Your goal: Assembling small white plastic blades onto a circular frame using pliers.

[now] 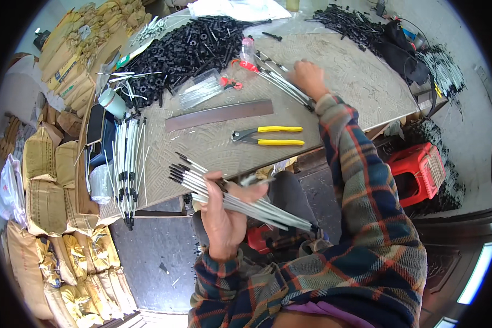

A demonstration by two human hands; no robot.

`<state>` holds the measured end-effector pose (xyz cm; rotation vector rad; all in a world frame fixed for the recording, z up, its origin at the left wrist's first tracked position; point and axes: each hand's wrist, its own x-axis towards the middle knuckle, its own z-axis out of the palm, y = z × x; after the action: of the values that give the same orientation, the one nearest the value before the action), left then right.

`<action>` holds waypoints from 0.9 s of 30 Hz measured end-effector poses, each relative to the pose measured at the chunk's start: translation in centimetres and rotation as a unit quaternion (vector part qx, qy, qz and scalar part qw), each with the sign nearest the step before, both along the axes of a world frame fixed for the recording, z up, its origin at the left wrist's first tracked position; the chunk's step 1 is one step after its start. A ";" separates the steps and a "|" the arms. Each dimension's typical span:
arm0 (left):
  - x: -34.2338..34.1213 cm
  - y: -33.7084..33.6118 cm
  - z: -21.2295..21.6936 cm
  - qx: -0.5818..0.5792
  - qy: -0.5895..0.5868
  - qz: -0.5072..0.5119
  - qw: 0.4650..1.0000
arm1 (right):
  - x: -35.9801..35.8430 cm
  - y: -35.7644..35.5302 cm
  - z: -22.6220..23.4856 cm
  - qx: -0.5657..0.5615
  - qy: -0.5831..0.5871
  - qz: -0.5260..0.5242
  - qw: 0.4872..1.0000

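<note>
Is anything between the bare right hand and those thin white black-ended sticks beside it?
Nothing visible is in between: the right hand is close beside the thin white black-ended sticks. Whether they touch is unclear.

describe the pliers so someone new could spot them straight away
On the tabletop, find the long, flat brownish strip. Just nearer the person, toward its right end, lie the pliers, jaws pointing left. Two bright yellow handles set them apart from the dull strip.

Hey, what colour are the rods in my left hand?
White rods with black tips; the head view shows them best.
</note>
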<state>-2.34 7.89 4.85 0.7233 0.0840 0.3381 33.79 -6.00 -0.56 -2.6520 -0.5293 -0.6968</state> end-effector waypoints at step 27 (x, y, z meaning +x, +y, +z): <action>5.1 -8.6 -5.9 0.065 0.153 -0.152 0.974 | -31.2 -14.7 10.6 0.498 -0.304 0.000 0.812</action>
<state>2.75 -0.67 -1.10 0.9019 0.2421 -0.0648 2.54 -20.70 10.09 -1.4169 -0.1934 -1.3664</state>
